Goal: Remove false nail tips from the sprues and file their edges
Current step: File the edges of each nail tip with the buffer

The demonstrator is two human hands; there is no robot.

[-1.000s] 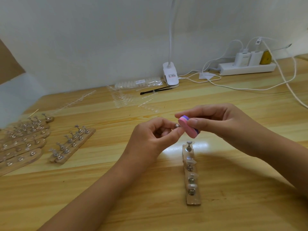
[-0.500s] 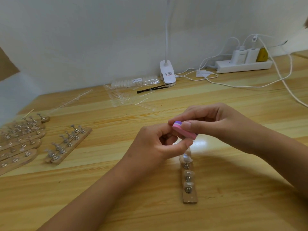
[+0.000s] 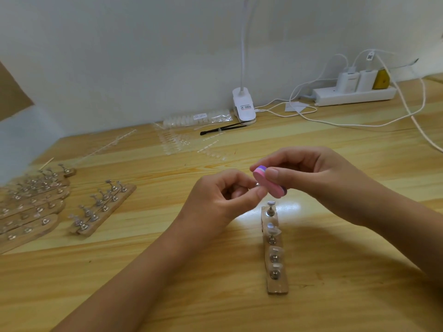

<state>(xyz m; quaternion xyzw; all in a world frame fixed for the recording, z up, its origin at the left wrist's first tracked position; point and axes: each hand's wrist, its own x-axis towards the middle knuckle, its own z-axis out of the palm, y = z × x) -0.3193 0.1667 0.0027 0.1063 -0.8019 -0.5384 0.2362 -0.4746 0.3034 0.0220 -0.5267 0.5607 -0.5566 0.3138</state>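
My right hand (image 3: 309,178) pinches a small pink and purple nail file block (image 3: 266,182) between thumb and fingers. My left hand (image 3: 220,200) pinches a small metal nail stand (image 3: 257,184) right against the file; any nail tip on it is too small to make out. Just below the hands lies a wooden holder strip (image 3: 275,250) with several metal pegs, some carrying clear nail tips. Clear sprues with nail tips (image 3: 177,142) lie further back on the table.
More wooden holder strips (image 3: 103,207) with pegs lie at the left, with a larger pile (image 3: 28,207) at the far left edge. At the back are a bag of nail tips (image 3: 199,117), a black tool (image 3: 220,129), a white clip lamp (image 3: 244,105), a power strip (image 3: 354,93) and cables.
The file block has shifted against the piece in my left hand, tilting from flatter back to steeper. The view moved slightly; the holder strip has stayed on the table.
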